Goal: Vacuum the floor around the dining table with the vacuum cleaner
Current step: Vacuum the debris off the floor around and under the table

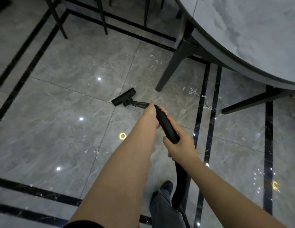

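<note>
I hold the black vacuum wand [166,124] with both hands. My left hand [151,115] grips it higher up the tube, and my right hand [179,145] is closed around its lower end where the black hose [180,183] hangs down toward my feet. The black floor head [123,97] rests flat on the grey marble floor [61,112], left of the dining table's dark leg [173,69]. White scraps [193,92] lie on the tiles near that leg and further back [154,62]. The round grey dining table [250,38] fills the upper right.
Thin black chair legs [60,22] stand at the top left and top middle. Another dark table leg [252,102] slants across the right. Black inlay strips [209,112] cross the floor. My trouser leg and shoe [165,195] are at the bottom.
</note>
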A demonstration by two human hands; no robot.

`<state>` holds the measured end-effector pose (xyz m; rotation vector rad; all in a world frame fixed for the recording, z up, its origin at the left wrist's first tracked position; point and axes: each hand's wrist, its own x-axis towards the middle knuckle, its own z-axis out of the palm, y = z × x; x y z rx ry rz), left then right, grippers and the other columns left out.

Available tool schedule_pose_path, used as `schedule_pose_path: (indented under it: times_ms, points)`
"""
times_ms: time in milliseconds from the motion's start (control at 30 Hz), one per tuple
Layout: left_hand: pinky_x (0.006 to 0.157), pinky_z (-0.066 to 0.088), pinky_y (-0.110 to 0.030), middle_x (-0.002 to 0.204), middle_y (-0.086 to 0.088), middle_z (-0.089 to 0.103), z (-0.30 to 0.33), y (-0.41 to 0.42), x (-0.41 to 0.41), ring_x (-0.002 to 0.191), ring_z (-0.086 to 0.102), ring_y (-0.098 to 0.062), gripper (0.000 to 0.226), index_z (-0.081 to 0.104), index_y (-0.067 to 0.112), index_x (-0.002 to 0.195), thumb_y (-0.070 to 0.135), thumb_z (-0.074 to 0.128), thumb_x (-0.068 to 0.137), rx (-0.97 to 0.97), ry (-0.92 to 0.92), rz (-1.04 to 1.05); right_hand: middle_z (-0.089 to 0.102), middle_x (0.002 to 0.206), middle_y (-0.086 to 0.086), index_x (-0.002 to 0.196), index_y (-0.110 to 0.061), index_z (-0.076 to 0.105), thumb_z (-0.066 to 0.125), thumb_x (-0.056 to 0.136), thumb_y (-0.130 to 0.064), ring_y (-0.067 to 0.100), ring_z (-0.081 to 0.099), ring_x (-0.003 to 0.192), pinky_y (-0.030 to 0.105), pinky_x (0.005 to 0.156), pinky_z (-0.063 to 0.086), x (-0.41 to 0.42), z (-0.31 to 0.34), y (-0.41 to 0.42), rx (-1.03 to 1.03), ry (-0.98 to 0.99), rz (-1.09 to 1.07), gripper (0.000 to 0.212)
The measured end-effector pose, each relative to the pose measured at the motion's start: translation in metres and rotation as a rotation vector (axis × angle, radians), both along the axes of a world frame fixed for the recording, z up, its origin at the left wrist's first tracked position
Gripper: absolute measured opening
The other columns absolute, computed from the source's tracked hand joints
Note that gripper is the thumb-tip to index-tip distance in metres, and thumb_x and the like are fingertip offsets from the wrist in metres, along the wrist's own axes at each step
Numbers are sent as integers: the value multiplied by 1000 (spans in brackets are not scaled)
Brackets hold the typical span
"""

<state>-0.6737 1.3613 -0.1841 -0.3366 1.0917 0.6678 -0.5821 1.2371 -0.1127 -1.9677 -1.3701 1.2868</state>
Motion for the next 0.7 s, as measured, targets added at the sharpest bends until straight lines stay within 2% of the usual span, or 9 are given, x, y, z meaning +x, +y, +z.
schedule_pose_path:
  times_ms: [133,267,467,567,700]
  points:
    - [46,40,-24,45,-1,41,-1,-3,-14,44,40,-13,43,42,12,67,38,52,100,7,-33,-66,66,83,24,145,-59,41,59,91,-2,22,57,53,28,47,54,-15,4,-6,-25,2,-39,81]
    - [38,41,-17,41,1,40,-5,-17,-9,31,40,-13,34,40,12,69,24,50,100,11,-56,-87,64,77,22,141,-67,39,60,91,-1,35,61,56,32,50,57,-19,17,-23,-48,-23,-55,85]
    - [35,37,-14,38,1,37,-13,-4,-21,25,35,-14,38,39,12,68,26,46,102,25,7,-78,67,76,17,141,-69,37,61,91,-4,36,64,60,39,52,60,-35,10,-13,-47,-43,-55,85]
    - [35,36,-13,37,3,37,-21,16,-42,26,36,-12,41,37,14,66,31,46,102,52,21,-96,67,78,15,143,-69,32,60,91,-6,36,64,64,48,61,60,-51,-8,6,-33,-62,-18,87]
    - [36,34,-13,37,4,36,-36,49,-75,27,36,-12,45,36,16,63,35,45,102,41,66,-123,61,70,7,144,-72,25,58,89,-10,33,64,65,49,65,60,-73,-41,41,-40,-35,38,89]
